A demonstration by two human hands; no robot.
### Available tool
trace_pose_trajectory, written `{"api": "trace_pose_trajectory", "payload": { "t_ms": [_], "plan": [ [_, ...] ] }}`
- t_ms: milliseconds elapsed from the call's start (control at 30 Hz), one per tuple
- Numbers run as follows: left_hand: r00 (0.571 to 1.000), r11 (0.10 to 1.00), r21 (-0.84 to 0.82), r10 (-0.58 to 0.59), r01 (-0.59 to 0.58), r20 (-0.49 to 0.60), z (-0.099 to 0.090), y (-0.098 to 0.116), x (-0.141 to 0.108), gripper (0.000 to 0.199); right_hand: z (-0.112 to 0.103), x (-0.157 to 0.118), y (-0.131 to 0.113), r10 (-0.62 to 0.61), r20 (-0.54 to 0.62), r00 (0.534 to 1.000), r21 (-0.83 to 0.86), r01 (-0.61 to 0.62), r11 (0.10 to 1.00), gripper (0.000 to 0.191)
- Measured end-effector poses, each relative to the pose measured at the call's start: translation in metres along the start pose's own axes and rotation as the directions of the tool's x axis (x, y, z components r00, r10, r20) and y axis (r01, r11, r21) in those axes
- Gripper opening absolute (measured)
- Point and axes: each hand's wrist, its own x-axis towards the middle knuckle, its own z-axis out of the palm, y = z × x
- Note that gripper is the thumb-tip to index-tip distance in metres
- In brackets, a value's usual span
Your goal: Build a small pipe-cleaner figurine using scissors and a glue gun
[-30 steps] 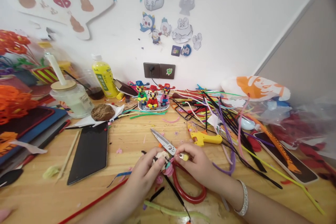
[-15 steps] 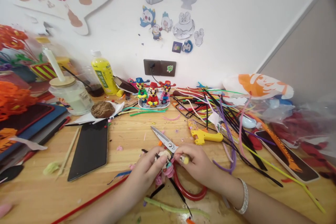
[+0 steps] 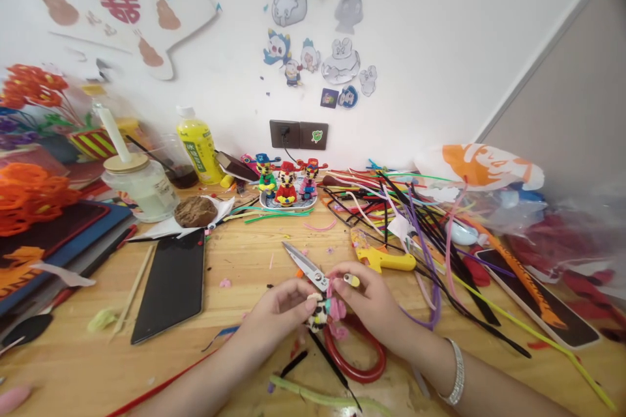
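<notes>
A small figure (image 3: 319,313) in cream, black, pink and teal is held between my two hands above the table. My left hand (image 3: 283,309) pinches its cream and black part from the left. The fingers of my right hand (image 3: 359,293) are closed on its pink part, and a small yellow-tipped piece (image 3: 351,280) pokes out between them. Beneath the hands lie scissors (image 3: 306,266), blades pointing up and left, with a red handle (image 3: 359,374) partly hidden by my right hand. Black and green stems (image 3: 317,393) lie below.
Three finished figures (image 3: 286,186) stand on a small dish at the back. A yellow glue gun (image 3: 386,258) and many coloured stems (image 3: 425,241) lie right. On the left are a black tablet (image 3: 171,287), a lidded jar (image 3: 141,189) and a bottle (image 3: 199,150).
The small figure has turned, showing more of its black-and-cream part, and has shifted slightly right with my hands. The camera view has tilted up a little.
</notes>
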Motion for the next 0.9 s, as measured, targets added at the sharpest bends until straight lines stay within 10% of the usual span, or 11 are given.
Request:
{"api": "trace_pose_trajectory", "payload": {
  "t_ms": [333,900],
  "plan": [
    [0.997,0.952,-0.296,0.065,-0.075,-0.041,-0.0024,0.0014,0.0008,0.033,0.0018,0.0066,0.0095,0.069,-0.109,0.992,0.113,-0.056,0.992,0.019],
    [0.972,0.994,-0.047,0.09,-0.102,-0.217,-0.0057,0.0004,0.0076,0.032,0.004,0.0065,0.0102,0.064,-0.05,0.997,0.037,-0.062,0.997,0.017]
  ]
}}
